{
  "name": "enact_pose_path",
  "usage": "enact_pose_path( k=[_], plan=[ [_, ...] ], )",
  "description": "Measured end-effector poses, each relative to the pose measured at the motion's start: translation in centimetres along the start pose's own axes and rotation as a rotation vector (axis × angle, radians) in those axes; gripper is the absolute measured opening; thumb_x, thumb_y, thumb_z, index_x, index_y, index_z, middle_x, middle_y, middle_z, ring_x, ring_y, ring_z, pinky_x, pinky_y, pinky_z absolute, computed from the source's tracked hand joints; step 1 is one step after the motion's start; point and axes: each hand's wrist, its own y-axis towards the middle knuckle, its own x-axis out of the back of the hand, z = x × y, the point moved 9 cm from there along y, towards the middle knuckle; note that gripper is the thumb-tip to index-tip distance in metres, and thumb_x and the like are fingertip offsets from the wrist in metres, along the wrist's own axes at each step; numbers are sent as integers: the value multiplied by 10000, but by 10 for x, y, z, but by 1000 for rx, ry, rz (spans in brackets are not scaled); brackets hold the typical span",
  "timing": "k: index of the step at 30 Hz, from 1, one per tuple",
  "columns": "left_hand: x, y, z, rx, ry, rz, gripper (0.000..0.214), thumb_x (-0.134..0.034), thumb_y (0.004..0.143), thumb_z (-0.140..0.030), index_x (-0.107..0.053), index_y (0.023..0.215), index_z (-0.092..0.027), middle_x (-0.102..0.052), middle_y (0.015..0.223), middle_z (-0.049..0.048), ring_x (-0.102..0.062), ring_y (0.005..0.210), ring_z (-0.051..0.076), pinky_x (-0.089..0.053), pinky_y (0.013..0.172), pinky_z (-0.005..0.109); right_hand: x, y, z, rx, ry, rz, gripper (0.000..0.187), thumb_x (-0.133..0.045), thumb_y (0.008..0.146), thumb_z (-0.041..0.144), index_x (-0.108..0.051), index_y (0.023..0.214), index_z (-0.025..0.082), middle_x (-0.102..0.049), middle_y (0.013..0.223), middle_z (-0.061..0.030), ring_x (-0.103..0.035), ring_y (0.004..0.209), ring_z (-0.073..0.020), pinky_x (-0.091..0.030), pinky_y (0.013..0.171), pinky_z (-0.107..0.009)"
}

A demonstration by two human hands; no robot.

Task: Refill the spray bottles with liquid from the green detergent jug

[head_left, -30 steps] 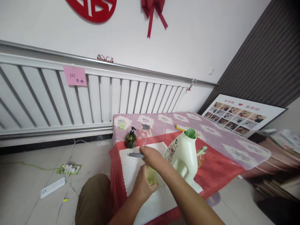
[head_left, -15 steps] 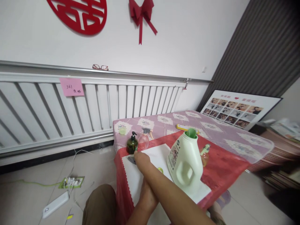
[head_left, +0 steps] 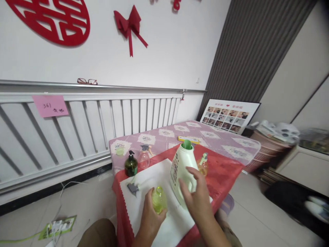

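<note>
My left hand (head_left: 150, 214) is wrapped round a translucent yellow-green bottle (head_left: 159, 201), whose neck is uncapped. A grey spray head (head_left: 133, 188) lies on the white mat (head_left: 177, 224), a little beyond that hand. To the right stands a large pale green detergent jug (head_left: 183, 164), upright, with a green spout in its top. My right hand (head_left: 196, 192) is beside the jug's handle with thumb and fingers spread apart. Whether its fingers touch the jug I cannot tell.
A dark green pump bottle (head_left: 131, 165) and a clear pink spray bottle (head_left: 144, 159) stand at the back left. Behind the jug is a small orange bottle (head_left: 203, 167). A yellow box (head_left: 189, 139) lies on the patterned tablecloth (head_left: 164, 133). A radiator (head_left: 102, 116) runs along the wall.
My right hand has come back from the spray head at the mat's far left to the jug. The spray head now lies free. The whole view has swung to the right.
</note>
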Motion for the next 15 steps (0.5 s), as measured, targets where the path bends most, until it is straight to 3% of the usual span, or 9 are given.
enact_pose_path(
  k=[3, 6, 10, 15],
  plan=[
    [-1, -1, 11, 4, 46, -17, 843, -683, 612, -145, -287, 1352, -225, -428, 1425, 143, -401, 1342, 304, -292, 1145, 463, 30, -17, -78, -396, 51, -111, 502, -619, 784, 461, -460, 1184, 201, -559, 1225, -156, -556, 1134, -303, -464, 923, -492],
    [-3, 1, 22, 51, 37, -19, 864, -692, 613, -156, -269, 1361, -250, -437, 1427, 128, -422, 1330, 305, -317, 1133, 459, 16, -31, -116, -557, 190, -40, 538, -623, 732, 514, -469, 1128, 184, -628, 1114, -141, -629, 1012, -275, -503, 853, -432],
    [-2, -2, 30, 82, 41, -51, 916, -723, 558, -126, -289, 1354, -256, -438, 1421, 129, -416, 1333, 331, -332, 1129, 463, -8, -35, -128, -631, 211, 39, 495, -649, 645, 503, -588, 1011, 176, -714, 900, -81, -676, 807, -257, -529, 733, -385],
    [0, -4, 19, 22, 98, -77, 865, -718, 582, -151, -292, 1328, -254, -467, 1376, 130, -455, 1296, 324, -372, 1105, 444, -15, -27, -117, -638, 214, 50, 370, -626, 624, 461, -706, 842, 173, -744, 712, -63, -690, 701, -285, -529, 641, -375]
  ],
)
